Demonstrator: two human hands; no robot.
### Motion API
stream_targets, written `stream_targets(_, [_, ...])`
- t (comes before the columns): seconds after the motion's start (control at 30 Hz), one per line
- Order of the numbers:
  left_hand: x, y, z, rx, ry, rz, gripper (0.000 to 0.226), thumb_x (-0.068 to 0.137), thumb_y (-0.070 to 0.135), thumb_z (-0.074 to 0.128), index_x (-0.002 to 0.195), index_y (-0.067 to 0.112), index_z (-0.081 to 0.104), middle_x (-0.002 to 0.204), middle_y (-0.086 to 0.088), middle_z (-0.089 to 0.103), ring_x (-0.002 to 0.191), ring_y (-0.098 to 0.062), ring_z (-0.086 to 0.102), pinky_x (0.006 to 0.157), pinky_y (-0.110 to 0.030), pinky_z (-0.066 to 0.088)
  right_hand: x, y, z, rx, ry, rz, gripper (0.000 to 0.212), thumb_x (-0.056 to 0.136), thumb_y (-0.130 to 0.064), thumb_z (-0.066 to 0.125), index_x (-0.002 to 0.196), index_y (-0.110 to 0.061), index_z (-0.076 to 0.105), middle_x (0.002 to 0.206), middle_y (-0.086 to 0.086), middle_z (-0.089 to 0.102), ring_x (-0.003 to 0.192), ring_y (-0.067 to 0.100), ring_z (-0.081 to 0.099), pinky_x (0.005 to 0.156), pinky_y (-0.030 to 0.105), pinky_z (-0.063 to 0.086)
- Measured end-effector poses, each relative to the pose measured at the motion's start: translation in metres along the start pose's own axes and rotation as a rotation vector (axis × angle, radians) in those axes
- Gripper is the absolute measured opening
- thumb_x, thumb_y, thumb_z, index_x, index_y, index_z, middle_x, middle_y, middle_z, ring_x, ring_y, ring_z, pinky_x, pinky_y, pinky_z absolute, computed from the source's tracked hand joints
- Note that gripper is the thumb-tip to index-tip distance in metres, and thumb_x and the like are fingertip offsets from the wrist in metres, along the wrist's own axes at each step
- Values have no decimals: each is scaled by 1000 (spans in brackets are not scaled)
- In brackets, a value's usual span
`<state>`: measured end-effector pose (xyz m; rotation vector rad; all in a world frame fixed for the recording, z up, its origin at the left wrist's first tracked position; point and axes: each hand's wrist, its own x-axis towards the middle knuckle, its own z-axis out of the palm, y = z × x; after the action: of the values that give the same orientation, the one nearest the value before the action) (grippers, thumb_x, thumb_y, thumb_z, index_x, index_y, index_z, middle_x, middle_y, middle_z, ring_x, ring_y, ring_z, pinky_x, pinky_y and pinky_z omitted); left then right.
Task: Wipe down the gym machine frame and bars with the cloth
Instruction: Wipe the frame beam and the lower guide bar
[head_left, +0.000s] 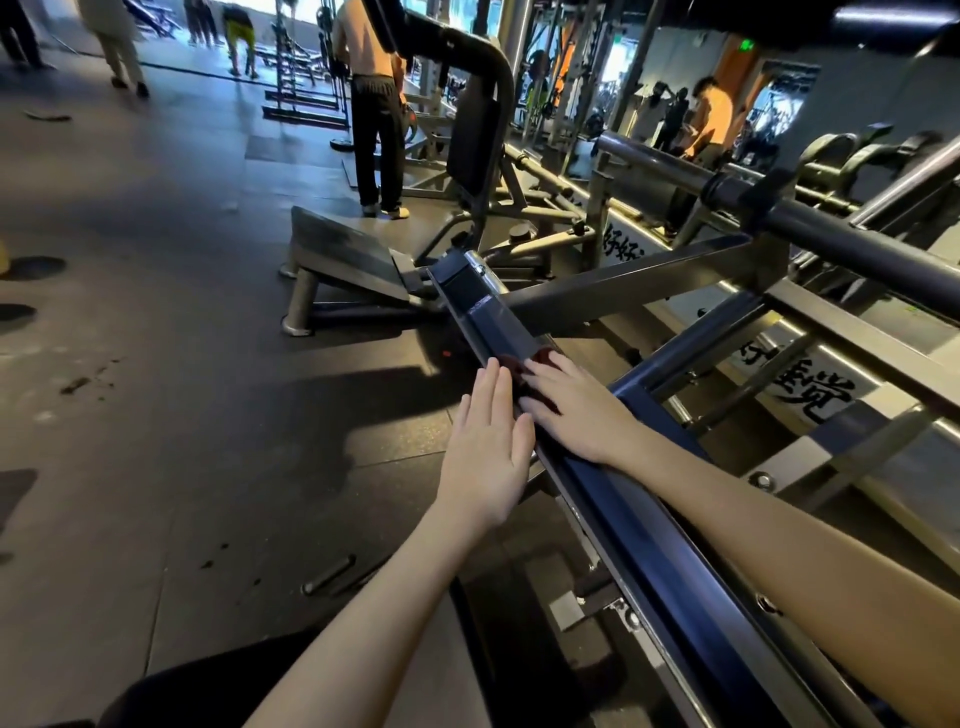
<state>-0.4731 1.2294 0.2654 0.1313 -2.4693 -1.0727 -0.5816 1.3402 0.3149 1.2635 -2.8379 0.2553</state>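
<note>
The right hand (576, 410) presses the cloth (543, 359) flat on the frame beam (639, 519), not pinching it; the cloth may slip off. The left hand (488, 441) beside the beam is released.

Person in black trousers (376, 140) standing, angled footplate (343, 254), speckled floor (156, 312), wall lettering (810, 389)

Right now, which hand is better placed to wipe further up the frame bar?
Right hand: it presses the red cloth on the frame bar; the left hand lies open alongside, without cloth.
</note>
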Motion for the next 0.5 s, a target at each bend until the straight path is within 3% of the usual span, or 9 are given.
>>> stream_targets(0.17, [0,-2,0,-4,2,0,80,88,55,-1,156,14,10,164,1,2,149,-7,-3,122,-27,0,-47,7,-4,-12,19,-42,45,100,-29,46,144,-27,40,155,-11,29,146,7,13,117,33,6])
stream_targets(0.37, [-1,-2,1,11,11,7,77,89,53,0,155,15,11,164,1,3,149,-4,-4,119,-21,-5,16,4,-1,-147,9,-23,45,102,-29,40,147,-26,37,158,-7,26,148,14,10,120,43,6])
stream_targets(0.5, [0,2,-2,21,1,-9,81,86,54,-1,156,14,11,164,1,3,149,-5,-3,118,-21,-4,25,-3,6,-152,59,18,40,101,-28,43,141,-25,47,152,-5,38,145,16,21,120,42,15])
